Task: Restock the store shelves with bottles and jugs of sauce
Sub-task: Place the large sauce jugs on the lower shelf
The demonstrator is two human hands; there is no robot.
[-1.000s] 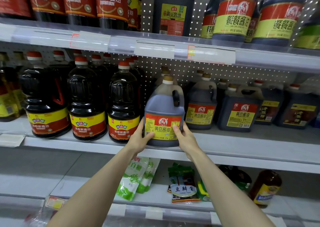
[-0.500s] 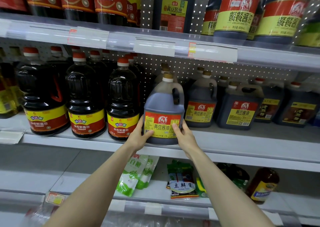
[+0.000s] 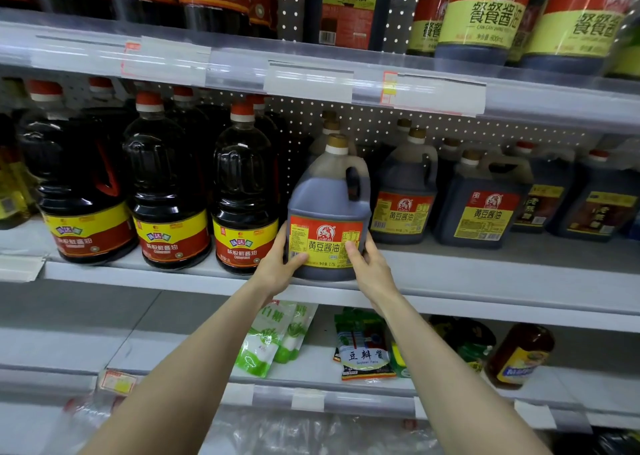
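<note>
On the left of the middle shelf (image 3: 485,274) stand three dark red-capped bottles (image 3: 166,194), labels forward. Just beside the rightmost of them, the left hand (image 3: 275,269) grips the lower left corner of the soy sauce jug (image 3: 329,205), thumb laid across the label. The jug is upright at the shelf's front edge, label out and handle to the right; I cannot tell whether its base bears fully on the shelf. The right hand (image 3: 372,271) grips the lower right corner the same way, so both hands are clamped on the one jug. Further right a matching jug (image 3: 403,205) stands set back, then a squarer jug (image 3: 485,208). To do this well, I judge, the grip should be low and even and the jug upright, then seated clear of the lip without nudging the bottle at its left, label squared to the front.
</note>
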